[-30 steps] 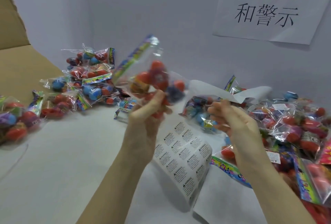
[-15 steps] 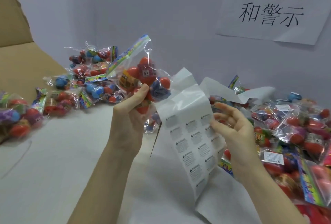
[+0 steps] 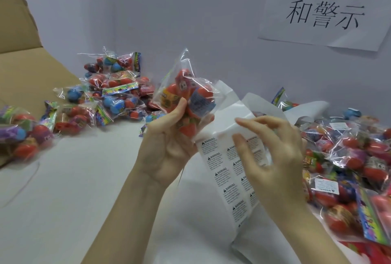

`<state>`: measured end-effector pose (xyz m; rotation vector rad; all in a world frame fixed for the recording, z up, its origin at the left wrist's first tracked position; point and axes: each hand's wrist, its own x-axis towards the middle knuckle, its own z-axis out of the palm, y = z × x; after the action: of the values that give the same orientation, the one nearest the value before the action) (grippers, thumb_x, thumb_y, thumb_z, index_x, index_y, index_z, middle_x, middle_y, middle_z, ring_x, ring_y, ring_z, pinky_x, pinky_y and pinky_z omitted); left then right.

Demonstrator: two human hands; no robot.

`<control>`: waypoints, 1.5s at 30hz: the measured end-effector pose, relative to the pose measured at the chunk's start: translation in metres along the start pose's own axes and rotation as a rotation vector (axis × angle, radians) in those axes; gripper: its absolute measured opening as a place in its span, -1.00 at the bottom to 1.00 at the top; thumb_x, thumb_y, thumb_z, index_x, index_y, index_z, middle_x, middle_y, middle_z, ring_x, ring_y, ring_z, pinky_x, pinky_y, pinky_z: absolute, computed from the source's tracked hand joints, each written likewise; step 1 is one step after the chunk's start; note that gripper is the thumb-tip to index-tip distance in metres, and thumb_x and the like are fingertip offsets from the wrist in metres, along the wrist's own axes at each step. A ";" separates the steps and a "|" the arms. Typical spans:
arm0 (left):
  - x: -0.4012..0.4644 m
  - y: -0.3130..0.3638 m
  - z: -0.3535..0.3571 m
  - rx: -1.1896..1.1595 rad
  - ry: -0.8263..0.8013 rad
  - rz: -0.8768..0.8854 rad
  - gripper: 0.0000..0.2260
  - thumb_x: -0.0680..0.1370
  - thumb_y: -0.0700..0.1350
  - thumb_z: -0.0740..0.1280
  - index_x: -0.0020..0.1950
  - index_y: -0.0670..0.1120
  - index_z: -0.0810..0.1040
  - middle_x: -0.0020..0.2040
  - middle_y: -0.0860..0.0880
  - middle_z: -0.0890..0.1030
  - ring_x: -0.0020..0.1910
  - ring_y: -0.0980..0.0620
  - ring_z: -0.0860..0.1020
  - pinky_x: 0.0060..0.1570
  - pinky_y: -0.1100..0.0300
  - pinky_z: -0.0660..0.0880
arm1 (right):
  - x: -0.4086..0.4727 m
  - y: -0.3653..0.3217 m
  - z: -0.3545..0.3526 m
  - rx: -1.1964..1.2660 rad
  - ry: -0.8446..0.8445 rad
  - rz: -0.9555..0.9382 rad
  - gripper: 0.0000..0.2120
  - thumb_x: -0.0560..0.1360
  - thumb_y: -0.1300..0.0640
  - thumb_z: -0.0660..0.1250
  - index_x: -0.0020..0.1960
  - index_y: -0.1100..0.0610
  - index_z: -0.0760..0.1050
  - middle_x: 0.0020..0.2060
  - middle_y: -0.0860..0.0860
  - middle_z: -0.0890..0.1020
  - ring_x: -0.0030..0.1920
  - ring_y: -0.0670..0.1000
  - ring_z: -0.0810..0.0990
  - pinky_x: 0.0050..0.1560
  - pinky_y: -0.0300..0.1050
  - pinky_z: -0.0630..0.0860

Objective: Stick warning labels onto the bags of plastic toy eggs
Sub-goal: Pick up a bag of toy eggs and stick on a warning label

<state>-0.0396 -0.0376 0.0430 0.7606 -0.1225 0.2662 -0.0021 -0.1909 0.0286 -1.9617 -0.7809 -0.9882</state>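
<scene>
The left hand [image 3: 169, 147] has its grip around a bag of toy eggs [image 3: 186, 99], held up above the tabletop [image 3: 84, 200] with no label showing on it. The right hand [image 3: 273, 158] reaches fingers at the label sheet [image 3: 224, 170]; whether it pinches a label is unclear. Labelled bags [image 3: 330, 179] lie at the right, and the left pile [image 3: 110, 96] seems still unlabelled.

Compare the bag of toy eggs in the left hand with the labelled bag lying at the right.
The held bag is gripped upright by the left hand; the labelled bag lies flat in the pile. The held bag shows no warning label; the lying one carries a white one. Both are clear and hold mostly red eggs.
</scene>
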 end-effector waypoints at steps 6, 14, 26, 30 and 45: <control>-0.003 -0.003 0.005 -0.045 -0.077 -0.097 -0.73 0.43 -0.04 0.22 -0.32 0.00 0.70 -0.20 0.04 0.69 -0.24 0.12 0.65 -0.17 0.27 0.58 | -0.002 -0.001 0.001 -0.018 -0.051 -0.177 -0.76 0.41 0.04 0.30 -0.02 0.10 0.64 -0.11 0.08 0.59 0.00 0.02 0.38 -0.03 -0.09 0.25; -0.002 -0.004 0.005 -0.130 -0.088 -0.165 -0.75 0.44 -0.07 0.24 -0.23 -0.07 0.71 -0.19 -0.03 0.68 -0.23 0.06 0.65 -0.16 0.25 0.59 | 0.000 0.004 -0.001 -0.163 0.031 -0.392 -0.85 0.44 0.12 0.34 -0.14 0.14 0.67 -0.23 0.04 0.65 -0.07 0.05 0.42 -0.03 -0.06 0.25; -0.004 -0.005 0.008 -0.150 -0.072 -0.200 -0.76 0.40 -0.09 0.25 -0.30 -0.08 0.71 -0.23 -0.03 0.69 -0.27 0.04 0.65 -0.29 0.26 0.59 | -0.001 0.006 -0.005 -0.257 0.088 -0.542 -0.95 0.32 0.27 0.49 -0.21 0.20 0.68 -0.34 0.08 0.67 -0.37 0.07 0.63 -0.19 -0.07 0.35; -0.003 -0.005 0.007 -0.162 -0.066 -0.204 -0.78 0.40 -0.10 0.27 -0.26 -0.09 0.71 -0.19 -0.05 0.68 -0.27 0.01 0.65 -0.30 0.24 0.59 | -0.001 0.005 -0.005 -0.269 0.118 -0.553 -0.97 0.36 0.22 0.48 -0.22 0.19 0.68 -0.31 0.05 0.68 -0.33 0.06 0.63 -0.16 -0.07 0.35; -0.003 -0.005 0.008 -0.155 -0.053 -0.189 -0.77 0.42 -0.10 0.26 -0.26 -0.06 0.72 -0.17 -0.04 0.70 -0.24 0.05 0.66 -0.15 0.24 0.60 | -0.002 0.005 -0.003 -0.303 0.134 -0.583 -0.98 0.37 0.24 0.46 -0.20 0.18 0.68 -0.27 0.01 0.68 -0.16 0.01 0.47 -0.11 -0.03 0.33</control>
<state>-0.0407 -0.0475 0.0447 0.6200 -0.1186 0.0562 -0.0007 -0.1962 0.0264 -1.9224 -1.2189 -1.6442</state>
